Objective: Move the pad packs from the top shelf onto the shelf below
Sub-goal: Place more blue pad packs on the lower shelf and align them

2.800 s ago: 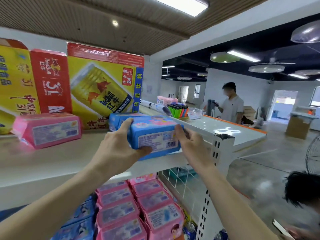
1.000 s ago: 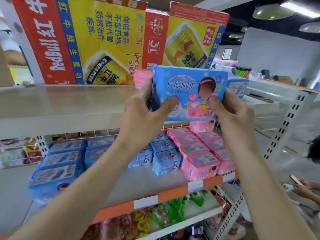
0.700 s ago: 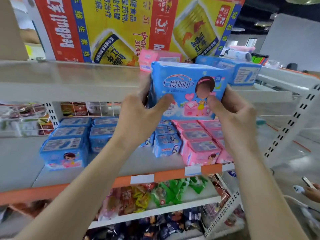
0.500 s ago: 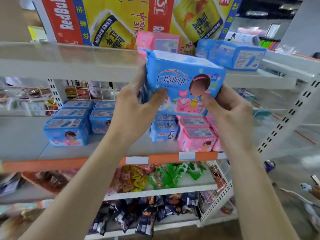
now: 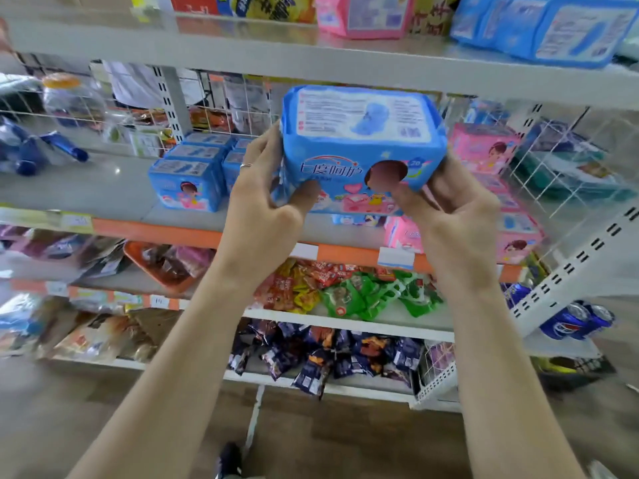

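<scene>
Shelving frames the change: the blue pad pack (image 5: 359,146) has dropped from the top shelf (image 5: 311,60) and now hangs before the shelf below (image 5: 103,188), not yet set down. A pink pack (image 5: 363,15) and another blue pack (image 5: 543,29) wait above. The left hand (image 5: 262,202) and right hand (image 5: 456,216) grip the carried pack's ends.

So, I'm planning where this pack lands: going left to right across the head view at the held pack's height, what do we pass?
Dark blue items → shelved blue packs → left hand → held blue pack → right hand → pink packs.
</scene>
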The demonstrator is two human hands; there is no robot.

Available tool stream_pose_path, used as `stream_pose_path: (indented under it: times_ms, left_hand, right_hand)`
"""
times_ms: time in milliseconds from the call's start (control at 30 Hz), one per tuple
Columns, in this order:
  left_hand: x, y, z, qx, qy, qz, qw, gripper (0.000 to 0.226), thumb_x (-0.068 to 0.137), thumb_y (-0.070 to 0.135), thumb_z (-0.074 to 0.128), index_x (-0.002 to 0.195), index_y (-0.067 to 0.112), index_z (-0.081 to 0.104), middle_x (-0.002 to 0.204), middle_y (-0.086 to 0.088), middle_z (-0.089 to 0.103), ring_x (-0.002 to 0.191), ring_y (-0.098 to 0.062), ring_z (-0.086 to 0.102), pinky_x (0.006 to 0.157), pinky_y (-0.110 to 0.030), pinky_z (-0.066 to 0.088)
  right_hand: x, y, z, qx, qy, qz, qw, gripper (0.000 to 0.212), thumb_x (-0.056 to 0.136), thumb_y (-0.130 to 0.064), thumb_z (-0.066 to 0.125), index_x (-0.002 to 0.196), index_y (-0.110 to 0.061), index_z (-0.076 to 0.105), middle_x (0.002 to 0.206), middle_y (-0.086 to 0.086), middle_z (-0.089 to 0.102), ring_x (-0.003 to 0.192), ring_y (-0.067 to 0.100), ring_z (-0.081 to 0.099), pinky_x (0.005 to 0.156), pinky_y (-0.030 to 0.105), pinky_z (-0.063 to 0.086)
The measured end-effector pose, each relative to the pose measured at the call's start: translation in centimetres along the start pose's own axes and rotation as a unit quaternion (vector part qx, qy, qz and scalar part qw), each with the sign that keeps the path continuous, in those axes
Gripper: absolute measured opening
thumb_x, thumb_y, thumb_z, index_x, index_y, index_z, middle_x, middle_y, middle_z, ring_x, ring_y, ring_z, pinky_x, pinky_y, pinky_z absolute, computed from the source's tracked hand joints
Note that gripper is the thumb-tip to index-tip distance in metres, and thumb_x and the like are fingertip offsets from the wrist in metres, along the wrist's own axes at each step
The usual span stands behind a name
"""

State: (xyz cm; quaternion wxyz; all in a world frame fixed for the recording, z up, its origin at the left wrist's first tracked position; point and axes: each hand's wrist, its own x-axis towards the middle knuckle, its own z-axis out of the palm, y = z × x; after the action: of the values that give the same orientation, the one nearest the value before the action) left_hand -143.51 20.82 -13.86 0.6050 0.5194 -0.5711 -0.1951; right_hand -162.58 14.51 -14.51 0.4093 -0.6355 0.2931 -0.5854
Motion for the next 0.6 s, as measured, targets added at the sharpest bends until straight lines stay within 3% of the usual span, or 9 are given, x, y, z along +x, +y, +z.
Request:
stream_pose_path:
  times_ms: [133, 367, 500, 600]
  left_hand:
    - [-1.6, -1.1, -1.3, -0.004, 0.013, -0.040, 0.999, 0.065, 0.094, 0.002, 0.064, 0.152, 0.017, 0.039, 0.148, 0.002, 0.053, 0.137, -0.011, 0.048, 0.113, -0.038, 0.042]
    - [-2.4, -4.0, -3.7, -0.032, 0.060, -0.053, 0.996, 0.062, 0.092, -0.003, 0.065, 0.148, 0.014, 0.046, 0.138, 0.011, 0.061, 0.129, -0.002, 0.055, 0.103, -0.027, 0.050]
    - [-1.6, -6.2, -6.1, -0.049, 0.075, -0.067, 0.994, 0.058, 0.092, -0.001, 0.066, 0.145, 0.015, 0.050, 0.132, 0.015, 0.065, 0.126, -0.003, 0.058, 0.096, -0.024, 0.054]
    - [-0.9, -7.8, -8.2, -0.042, 0.077, -0.072, 0.994, 0.052, 0.092, 0.002, 0.066, 0.137, 0.026, 0.055, 0.123, 0.024, 0.067, 0.122, -0.001, 0.060, 0.091, -0.018, 0.054]
  right_hand:
    - [-0.7, 1.3, 1.0, 0.004, -0.025, 0.025, 0.999, 0.063, 0.086, 0.002, 0.074, 0.143, -0.005, 0.050, 0.135, 0.006, 0.064, 0.125, 0.017, 0.060, 0.105, 0.042, 0.050]
    - [-1.0, 3.2, 4.4, -0.012, -0.030, 0.042, 0.999, 0.063, 0.086, 0.004, 0.071, 0.145, -0.008, 0.050, 0.133, 0.001, 0.065, 0.125, 0.012, 0.060, 0.103, 0.040, 0.051]
    - [-0.6, 4.0, 7.4, -0.022, -0.036, 0.047, 0.998, 0.060, 0.087, 0.003, 0.069, 0.143, -0.011, 0.052, 0.126, -0.005, 0.069, 0.119, 0.007, 0.063, 0.098, 0.030, 0.054]
    - [-0.7, 4.8, 9.9, -0.028, -0.041, 0.058, 0.997, 0.057, 0.089, 0.000, 0.069, 0.143, -0.013, 0.053, 0.125, -0.006, 0.070, 0.116, 0.006, 0.065, 0.093, 0.022, 0.054]
